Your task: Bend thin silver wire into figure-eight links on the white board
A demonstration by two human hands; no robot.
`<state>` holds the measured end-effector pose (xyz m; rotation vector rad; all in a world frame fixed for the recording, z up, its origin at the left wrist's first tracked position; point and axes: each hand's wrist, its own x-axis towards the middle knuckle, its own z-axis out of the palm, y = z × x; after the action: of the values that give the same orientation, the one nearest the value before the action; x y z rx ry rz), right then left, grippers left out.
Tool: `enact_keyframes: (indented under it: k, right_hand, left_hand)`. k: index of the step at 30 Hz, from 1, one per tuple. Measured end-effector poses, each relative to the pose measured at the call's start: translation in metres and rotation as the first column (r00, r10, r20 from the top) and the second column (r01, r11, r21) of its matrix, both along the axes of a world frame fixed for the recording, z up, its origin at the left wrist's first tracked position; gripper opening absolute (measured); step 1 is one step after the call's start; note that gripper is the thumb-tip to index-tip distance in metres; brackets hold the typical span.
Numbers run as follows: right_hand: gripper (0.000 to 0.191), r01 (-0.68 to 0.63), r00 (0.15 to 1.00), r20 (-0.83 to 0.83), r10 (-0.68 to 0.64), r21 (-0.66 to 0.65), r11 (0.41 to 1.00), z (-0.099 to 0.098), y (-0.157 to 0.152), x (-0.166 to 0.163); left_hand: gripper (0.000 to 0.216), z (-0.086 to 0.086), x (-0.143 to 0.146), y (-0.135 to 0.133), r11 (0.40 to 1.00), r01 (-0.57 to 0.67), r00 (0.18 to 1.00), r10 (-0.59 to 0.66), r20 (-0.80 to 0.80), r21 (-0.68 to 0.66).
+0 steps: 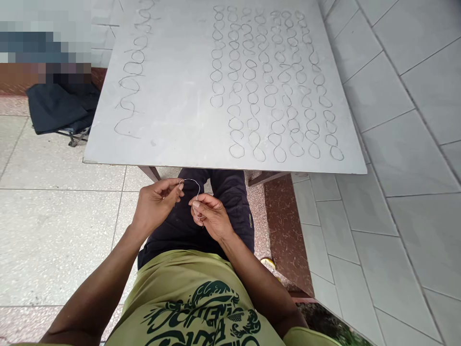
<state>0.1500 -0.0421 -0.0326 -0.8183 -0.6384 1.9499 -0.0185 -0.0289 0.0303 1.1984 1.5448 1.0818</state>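
Here, left fingers (169, 183) and right fingers (209, 200) in tight pinches on wire (198, 186).

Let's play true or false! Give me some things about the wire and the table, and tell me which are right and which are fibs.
1. The left hand and the right hand hold the same thin wire. True.
2. The thin wire lies flat on the table. False: it is held off the table, in front of the near edge.
3. Looped wires lie on the table. True.
4. The looped wires make only one column. False: several columns lie side by side.
5. The left hand is spread wide open. False: its fingertips pinch the thin wire.
6. The yellow-green shirt has dark printing. True.
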Motion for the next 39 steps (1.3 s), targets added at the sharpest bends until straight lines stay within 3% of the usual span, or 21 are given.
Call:
enact_keyframes:
  k: [8, 18, 27, 33, 37, 39]
  right_hand:
    - [0.023, 0.021, 1.000, -0.007, -0.021, -0.007, 1.000, 0.002, 0.002, -0.002]
    - [0.021, 0.005, 1.000, -0.031, -0.005, -0.004, 1.000, -0.002, 0.006, 0.001]
    - [0.024, -0.090, 0.994, -0.059, 0.091, 0.015, 0.996, -0.002, 0.007, 0.002]
    - [0.022, -0.059, 0.994, -0.089, 0.059, -0.007, 0.998, -0.004, 0.011, 0.002]
    - [0.022, -0.073, 0.994, -0.079, 0.073, -0.006, 0.997, -0.004, 0.012, 0.003]
    - [0.023, -0.089, 0.994, -0.069, 0.089, 0.000, 0.996, -0.003, 0.011, 0.004]
  left_hand:
    - [0.028, -0.004, 0.007, -0.001, 0.985, 0.083, 0.944, -0.028, -0.330, 0.153]
    - [0.027, -0.014, 0.003, 0.005, 0.957, 0.214, 0.863, -0.089, -0.497, 0.199]
    - [0.026, -0.024, 0.001, 0.010, 0.918, 0.256, 0.740, 0.015, -0.673, 0.302]
    - [0.025, -0.023, 0.001, 0.010, 0.948, 0.173, 0.806, 0.019, -0.591, 0.268]
    - [0.039, -0.010, -0.001, 0.011, 0.987, 0.039, 0.940, 0.017, -0.341, 0.156]
    - [0.043, -0.003, -0.003, 0.013, 0.994, 0.041, 0.982, -0.021, -0.188, 0.101]
